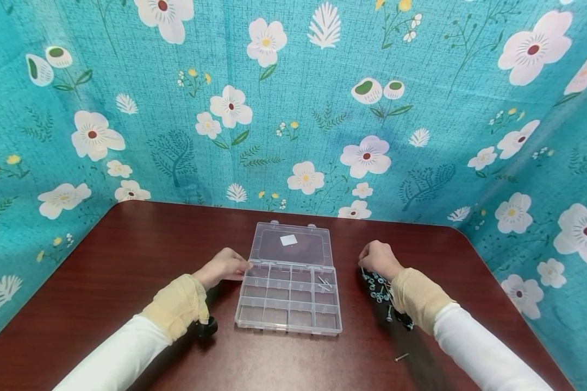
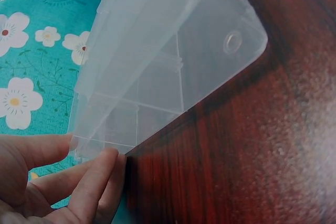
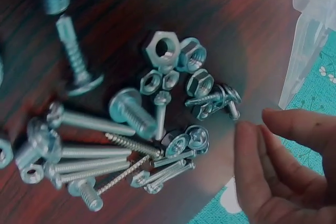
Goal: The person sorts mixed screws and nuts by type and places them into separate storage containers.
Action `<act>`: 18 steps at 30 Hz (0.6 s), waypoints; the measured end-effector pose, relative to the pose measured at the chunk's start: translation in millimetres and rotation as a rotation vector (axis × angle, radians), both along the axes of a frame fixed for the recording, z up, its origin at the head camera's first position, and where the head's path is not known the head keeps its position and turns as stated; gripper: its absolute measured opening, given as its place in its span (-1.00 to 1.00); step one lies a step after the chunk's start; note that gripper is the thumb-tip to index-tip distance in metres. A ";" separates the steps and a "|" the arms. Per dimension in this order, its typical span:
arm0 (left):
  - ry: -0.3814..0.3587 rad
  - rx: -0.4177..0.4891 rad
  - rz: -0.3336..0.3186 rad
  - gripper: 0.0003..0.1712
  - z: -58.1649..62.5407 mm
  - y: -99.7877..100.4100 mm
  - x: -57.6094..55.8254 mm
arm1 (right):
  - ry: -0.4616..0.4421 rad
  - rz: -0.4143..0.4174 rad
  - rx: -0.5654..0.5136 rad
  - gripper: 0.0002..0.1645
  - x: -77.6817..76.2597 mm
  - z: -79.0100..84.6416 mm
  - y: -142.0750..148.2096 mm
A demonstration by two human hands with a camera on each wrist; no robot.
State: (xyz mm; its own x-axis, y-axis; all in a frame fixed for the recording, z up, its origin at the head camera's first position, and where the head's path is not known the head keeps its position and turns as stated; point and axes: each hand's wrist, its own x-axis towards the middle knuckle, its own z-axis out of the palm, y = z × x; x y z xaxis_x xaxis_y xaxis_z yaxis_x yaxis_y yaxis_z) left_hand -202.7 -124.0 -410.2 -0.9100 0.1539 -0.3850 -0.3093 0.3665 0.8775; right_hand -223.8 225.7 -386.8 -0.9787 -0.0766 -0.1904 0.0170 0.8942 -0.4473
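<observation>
A clear plastic compartment box (image 1: 288, 329) lies on the table with its lid folded back. My left hand (image 1: 225, 266) pinches the box's left edge near the hinge, thumb on one side and fingers on the other, as the left wrist view shows. Several screws (image 1: 324, 282) lie in the right-hand column of compartments. Right of the box, my right hand (image 1: 380, 259) is at the far end of a hardware pile, fingertips close beside a small screw (image 3: 233, 110); nothing shows between them. The pile holds hex nuts (image 3: 163, 49), bolts (image 3: 134, 114) and long screws (image 3: 94, 153).
A loose screw (image 1: 401, 357) lies apart, nearer the front of the dark wooden table (image 1: 176, 364). Something black and round (image 1: 206, 328) is beneath the left wrist. Behind the table hangs a teal flowered cloth (image 1: 293, 108). A white square (image 1: 288, 240) shows at the lid.
</observation>
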 end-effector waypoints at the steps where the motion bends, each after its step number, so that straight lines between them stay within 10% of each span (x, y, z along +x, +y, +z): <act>1: 0.000 0.000 0.001 -0.66 -0.1 0.2 0.1 | -0.017 -0.014 -0.001 -0.92 0.1 -0.7 0.1; 18: 0.002 -0.010 0.014 -0.66 0.1 1.1 0.7 | -0.134 -0.109 -0.036 -0.96 -8.9 -12.6 1.7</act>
